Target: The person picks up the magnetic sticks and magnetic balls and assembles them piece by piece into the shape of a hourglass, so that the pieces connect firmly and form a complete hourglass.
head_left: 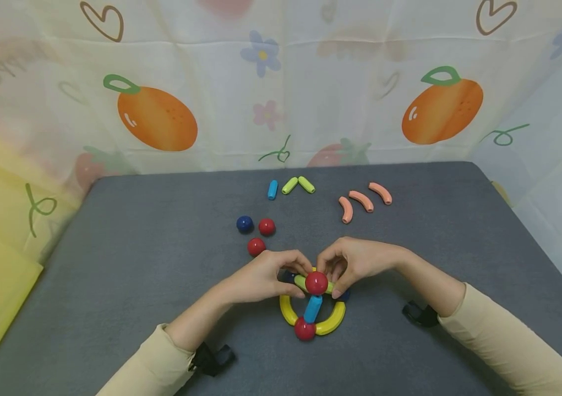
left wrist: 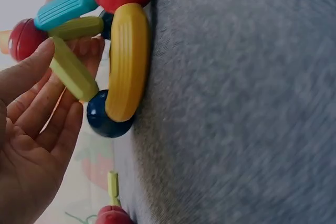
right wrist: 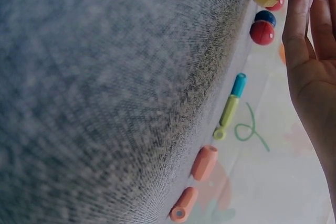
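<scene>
A magnetic rod-and-ball model stands on the table. Its base is a ring of yellow curved rods (head_left: 331,321) joined by a red ball (head_left: 305,329) and dark blue balls (left wrist: 107,115). A blue rod (head_left: 312,309) and light green rods (left wrist: 74,73) slope up from the ring to a red top ball (head_left: 316,283). My left hand (head_left: 272,276) pinches the left green rod just beside the top ball, thumb in front and fingers behind. From the other side my right hand (head_left: 360,263) pinches the right green rod, its fingertips partly hidden behind the model.
Behind the model lie a loose dark blue ball (head_left: 244,224) and two red balls (head_left: 267,226). Farther back are a blue rod (head_left: 273,190), two green rods (head_left: 290,185) and three salmon curved rods (head_left: 361,201). A printed curtain (head_left: 281,110) hangs behind the grey table (head_left: 162,236).
</scene>
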The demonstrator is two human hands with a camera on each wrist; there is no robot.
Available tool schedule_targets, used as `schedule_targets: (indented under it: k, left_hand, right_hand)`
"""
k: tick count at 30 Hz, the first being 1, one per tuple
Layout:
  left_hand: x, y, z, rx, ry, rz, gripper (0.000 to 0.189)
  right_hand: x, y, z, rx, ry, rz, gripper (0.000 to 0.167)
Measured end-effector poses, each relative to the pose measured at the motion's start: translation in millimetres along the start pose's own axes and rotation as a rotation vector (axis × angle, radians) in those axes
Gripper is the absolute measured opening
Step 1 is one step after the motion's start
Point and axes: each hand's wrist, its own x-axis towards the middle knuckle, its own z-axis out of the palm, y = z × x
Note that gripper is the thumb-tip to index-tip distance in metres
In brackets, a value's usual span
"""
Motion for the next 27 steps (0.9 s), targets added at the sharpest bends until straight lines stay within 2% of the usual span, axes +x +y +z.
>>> schedule_targets:
  k: [6,14,20,23,27]
  left_hand:
    - [3.7,-3.2,5.8,0.043,0.026,0.041,0.030]
    - [2.4,-3.8,2.7,0.038,0.056,0.028,0.025]
    - [-2.3,-0.6,5.2,0.019,0.049,0.006,0.044]
    - [-4.4,5.3,12.6,0.028,0.071,-0.033,0.056]
    - [-4.3,12.4,23.9,0.075,0.109,-0.070,0.060]
  right_hand:
    - [0.3,1.1,0.5,0.008,-0.003,-0.006,0.021]
    - [1.1,2.0,-0.2,0.011,-0.007,-0.008,0.022]
    - [2.0,1.2,-0.2,0.013,-0.010,-0.014,0.021]
    - [2.1,1.4,-0.2,0.009,-0.007,-0.013,0.021]
    - [1.8,2.2,-0.4,-0.003,-0.002,-0.008,0.020]
